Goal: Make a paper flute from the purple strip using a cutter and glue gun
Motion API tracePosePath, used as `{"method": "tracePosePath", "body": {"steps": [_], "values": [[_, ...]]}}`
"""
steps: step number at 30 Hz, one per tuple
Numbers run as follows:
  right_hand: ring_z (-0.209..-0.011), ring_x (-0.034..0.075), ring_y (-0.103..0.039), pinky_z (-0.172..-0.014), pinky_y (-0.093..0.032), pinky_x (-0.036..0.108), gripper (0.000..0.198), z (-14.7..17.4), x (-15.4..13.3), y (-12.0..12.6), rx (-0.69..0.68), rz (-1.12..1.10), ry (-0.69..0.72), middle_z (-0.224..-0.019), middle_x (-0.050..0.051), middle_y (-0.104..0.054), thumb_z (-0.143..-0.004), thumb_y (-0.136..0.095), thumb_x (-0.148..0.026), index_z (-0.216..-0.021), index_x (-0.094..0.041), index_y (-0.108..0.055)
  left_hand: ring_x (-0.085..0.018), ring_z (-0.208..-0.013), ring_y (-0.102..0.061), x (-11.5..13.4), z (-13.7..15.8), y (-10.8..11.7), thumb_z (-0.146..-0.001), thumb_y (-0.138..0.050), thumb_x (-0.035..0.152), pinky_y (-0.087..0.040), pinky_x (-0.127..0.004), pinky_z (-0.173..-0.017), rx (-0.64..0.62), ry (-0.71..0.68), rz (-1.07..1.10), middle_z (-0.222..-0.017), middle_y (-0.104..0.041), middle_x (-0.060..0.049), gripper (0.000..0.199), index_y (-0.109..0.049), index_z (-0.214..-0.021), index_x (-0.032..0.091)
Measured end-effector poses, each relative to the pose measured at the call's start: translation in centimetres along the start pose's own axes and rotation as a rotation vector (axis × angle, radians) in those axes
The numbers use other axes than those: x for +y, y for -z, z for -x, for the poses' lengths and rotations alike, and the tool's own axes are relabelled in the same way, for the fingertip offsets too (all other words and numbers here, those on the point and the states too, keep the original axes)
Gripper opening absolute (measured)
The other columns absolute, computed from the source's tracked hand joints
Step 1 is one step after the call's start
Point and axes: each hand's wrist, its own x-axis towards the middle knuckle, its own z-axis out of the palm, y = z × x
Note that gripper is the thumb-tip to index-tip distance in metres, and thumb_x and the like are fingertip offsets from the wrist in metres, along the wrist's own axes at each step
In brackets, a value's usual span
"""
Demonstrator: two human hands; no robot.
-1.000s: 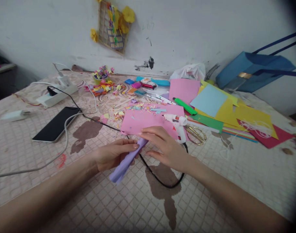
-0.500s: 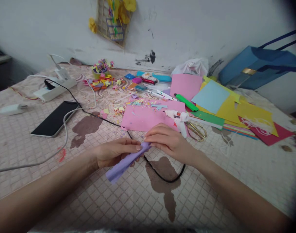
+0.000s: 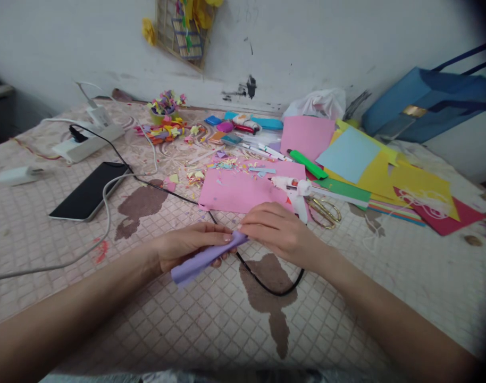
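A rolled strip of purple paper (image 3: 195, 261) lies slanted between my two hands, just above the tiled pink cloth. My left hand (image 3: 187, 246) grips its middle from above, fingers curled round it. My right hand (image 3: 277, 231) pinches its upper right end with the fingertips. Just beyond my hands lies a pink paper sheet (image 3: 239, 191). A white glue gun (image 3: 296, 192) rests on that sheet's right edge, and its black cord (image 3: 267, 284) loops under my right wrist.
Gold scissors (image 3: 325, 210) and a green marker (image 3: 307, 164) lie right of the glue gun, by stacked coloured sheets (image 3: 386, 175). A black phone (image 3: 89, 191), white cable and power strip (image 3: 87, 143) are at the left. Paper scraps (image 3: 171, 130) lie near the wall; a blue bag (image 3: 422, 101) at the back right.
My right hand went from lying flat over the roll's end to pinching it. The roll has tilted flatter and both hands drew slightly nearer to me.
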Motion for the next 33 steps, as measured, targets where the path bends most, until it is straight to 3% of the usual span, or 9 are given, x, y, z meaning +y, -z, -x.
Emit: {"method": "tracePosePath", "body": {"steps": [5,14,25,30,33], "values": [[-0.104,0.020,-0.054,-0.089,-0.047,0.039,0.026,0.5,-0.1,-0.3,0.012,-0.038,-0.029,-0.111,0.010,-0.062,-0.091,-0.052,-0.026,-0.113,-0.015,-0.056,-0.004,-0.058,-0.055,0.0,-0.1,0.4,-0.075,-0.071,0.027,-0.047,-0.013,-0.053,-0.017,-0.033,0.010,-0.080,-0.063,0.000,0.021,-0.067,-0.090,0.013],[-0.098,0.019,-0.058,-0.084,-0.049,0.035,0.015,0.6,-0.6,-1.5,0.170,0.012,-0.006,-0.100,0.010,-0.066,-0.088,-0.054,-0.014,-0.102,-0.014,-0.060,-0.005,-0.060,-0.056,0.1,-0.2,0.2,-0.074,-0.072,0.026,-0.045,-0.014,-0.052,-0.043,-0.025,0.017,-0.076,-0.063,0.000,0.021,-0.065,-0.089,0.012],[-0.095,0.020,-0.058,-0.080,-0.048,0.037,0.015,0.7,-0.6,-2.1,0.172,-0.018,-0.056,-0.096,0.009,-0.066,-0.089,-0.051,-0.015,-0.100,-0.015,-0.061,-0.007,-0.062,-0.057,0.0,-0.4,0.6,-0.077,-0.069,0.031,-0.045,-0.015,-0.053,-0.085,-0.054,-0.020,-0.078,-0.066,-0.002,0.024,-0.067,-0.091,0.012],[-0.091,0.019,-0.058,-0.079,-0.049,0.035,0.014,0.9,-0.8,-2.0,0.189,-0.201,-0.282,-0.095,0.008,-0.065,-0.088,-0.053,-0.017,-0.100,-0.018,-0.061,-0.013,-0.079,-0.063,0.4,-0.6,1.7,-0.086,-0.055,0.044,-0.050,-0.021,-0.068,-0.116,-0.081,0.028,-0.097,-0.068,-0.010,0.038,-0.067,-0.102,0.012],[-0.080,0.015,-0.060,-0.071,-0.049,0.030,0.012,0.8,-1.1,-1.8,0.228,-0.356,-0.525,-0.089,0.004,-0.065,-0.085,-0.057,-0.018,-0.096,-0.019,-0.061,-0.014,-0.083,-0.062,0.3,-0.7,1.8,-0.079,-0.065,0.031,-0.048,-0.023,-0.074,-0.015,-0.246,0.022,-0.090,-0.069,-0.007,0.024,-0.068,-0.096,0.013]]}}
